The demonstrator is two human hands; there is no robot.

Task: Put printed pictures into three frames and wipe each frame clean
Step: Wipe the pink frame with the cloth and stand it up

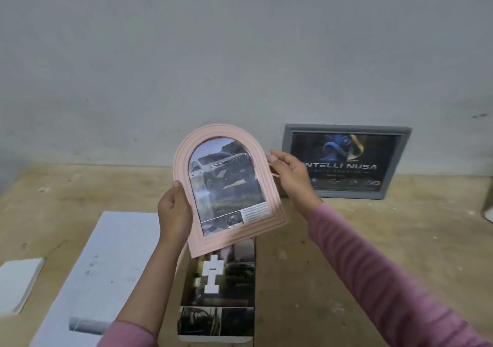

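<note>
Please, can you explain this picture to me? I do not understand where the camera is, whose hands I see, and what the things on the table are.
There is no machine here. A person wears one camera on the head, looking down at their own hands. The left hand and right hand hold up a pink arched frame with a car picture inside. A grey frame, already filled, leans against the wall at the back of the wooden table. Printed pictures lie below the pink frame, a white sheet to their left.
</note>
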